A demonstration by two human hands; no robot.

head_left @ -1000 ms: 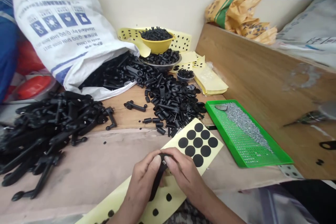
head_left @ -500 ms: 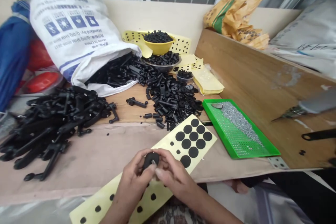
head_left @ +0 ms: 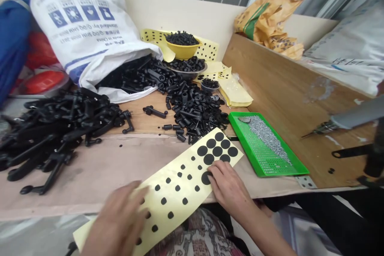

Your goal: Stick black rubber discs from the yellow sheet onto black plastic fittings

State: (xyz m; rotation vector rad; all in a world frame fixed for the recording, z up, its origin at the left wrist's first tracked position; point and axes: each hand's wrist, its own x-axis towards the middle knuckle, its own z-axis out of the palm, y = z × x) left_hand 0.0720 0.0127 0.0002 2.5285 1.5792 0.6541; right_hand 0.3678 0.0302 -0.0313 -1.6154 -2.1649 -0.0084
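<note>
A yellow sticker sheet (head_left: 177, 196) lies aslant at the table's front edge and reaches over my lap. Large round black stickers (head_left: 217, 151) crowd its upper right end; small black dots mark the rest. My right hand (head_left: 229, 186) rests on that end, fingers bent and closed at the edge of a lower round sticker (head_left: 205, 178); its fingertips are partly hidden. My left hand (head_left: 120, 220) is smeared by motion over the sheet's lower left part, so its fingers cannot be read. A dark part (head_left: 72, 247) shows at the lower left, mostly hidden beside that hand.
Black crank-like handles (head_left: 69, 128) are heaped at left. More black parts (head_left: 195, 108) spill from a white sack (head_left: 81, 20). A yellow bowl (head_left: 183, 51) stands behind. A green tray (head_left: 252, 166) of small metal pieces and a power driver (head_left: 345, 120) are at right.
My hands have parted from the round black piece they held together. The right moved right onto the large stickers, the left moved down and left. More of the sheet shows, and the view shifted slightly.
</note>
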